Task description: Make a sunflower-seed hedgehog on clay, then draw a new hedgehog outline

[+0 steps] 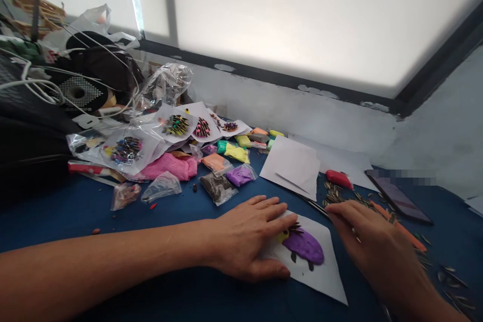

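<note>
Left forearm [143, 251] across the front, flattened purple clay figure [307, 248] beyond its fingers

And look at the spacing! The figure lies on a white paper sheet [332, 284] near the front edge of the blue cloth-coloured table [124, 292], its long oval body slanting from the sheet's far edge down toward the right edge. Small yellow clay head [282, 236] at the upper-left end, partly masked by fingers; dark spiky seeds [296, 228] bristle above it, and two dark leg-like pieces [293, 257] sit below.

Nearer of the two is the left hand [252, 241]: palm down, fingers spread, flat on the sheet's left side, grasping nothing. Over past the sheet's right edge comes the right hand [377, 249], fingers curled beside loose striped seeds [334, 194]; whether a seed sits between those tips, I cannot tell. From there the figure lies to the left and slightly toward the front edge.

On to the containers! Beyond the left hand, a clear plastic bag of dark brown clay [218, 188] touches a clear bag of bright purple clay [241, 174], with a clear bag of pale orange clay [216, 162] just behind. Toward the table's left side, a clear bag with a pinkish-brown lump [126, 196] lies near a crumpled clear plastic bag [162, 187].
</note>
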Demonstrator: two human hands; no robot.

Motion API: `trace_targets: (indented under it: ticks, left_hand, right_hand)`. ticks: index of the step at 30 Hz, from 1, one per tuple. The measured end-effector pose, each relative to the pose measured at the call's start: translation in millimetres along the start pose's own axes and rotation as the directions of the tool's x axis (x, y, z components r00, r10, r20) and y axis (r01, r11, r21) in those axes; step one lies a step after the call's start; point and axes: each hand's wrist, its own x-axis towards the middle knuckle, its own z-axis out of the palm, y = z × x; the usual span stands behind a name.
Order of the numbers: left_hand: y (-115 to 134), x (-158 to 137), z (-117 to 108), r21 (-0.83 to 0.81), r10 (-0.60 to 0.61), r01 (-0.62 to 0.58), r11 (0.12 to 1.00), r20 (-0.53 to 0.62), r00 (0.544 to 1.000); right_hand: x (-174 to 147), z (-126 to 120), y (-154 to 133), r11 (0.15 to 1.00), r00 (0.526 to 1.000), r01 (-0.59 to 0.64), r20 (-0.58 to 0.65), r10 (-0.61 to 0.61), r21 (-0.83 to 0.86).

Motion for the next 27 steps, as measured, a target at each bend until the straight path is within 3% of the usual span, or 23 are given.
trace_targets:
  ticks: [4,11,20,27]
  left_hand:
    - [1,0,-3,0.003,-0.009,0.009,1.000,0.019,1.000]
    - [1,1,-3,-0.003,-0.003,0.004,1.000,0.014,1.000]
    - [0,1,-2,-0.021,-0.014,0.014,1.000,0.029,0.999]
    - [0,1,-2,-0.025,-0.004,0.005,1.000,0.030,1.000]
  right_hand:
    - [-3,2,27,0.987,0.994,-0.105,0.026,0.109,-0.121]
    - [-9,8,52,0.981,0.975,-0.165,0.134,0.177,-0.097]
    - [-2,19,51,0.996,0.968,-0.093,0.236,0.087,0.016]
    - [0,19,61,0.995,0.952,-0.103,0.290,0.100,-0.006]
